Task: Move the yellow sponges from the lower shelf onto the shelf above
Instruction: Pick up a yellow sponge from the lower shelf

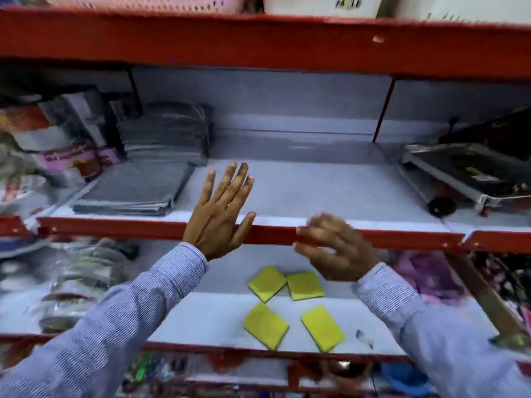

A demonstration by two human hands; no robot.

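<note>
Several flat yellow sponges lie on the lower shelf (201, 320): two at the back (267, 282) (305, 285) and two nearer the front (265, 325) (322, 328). My left hand (221, 209) is raised in front of the red edge of the shelf above (287, 191), fingers spread, holding nothing. My right hand (336, 248) hovers blurred just below that red edge, above the back sponges, fingers loosely curled and apart, with nothing in it.
Folded grey cloths (135, 191) and a taller grey stack (166, 133) fill the upper shelf's left. A metal rack (459, 170) sits at its right. Packaged goods (83, 282) crowd the lower shelf's left, purple packets (425, 271) its right. Baskets stand above.
</note>
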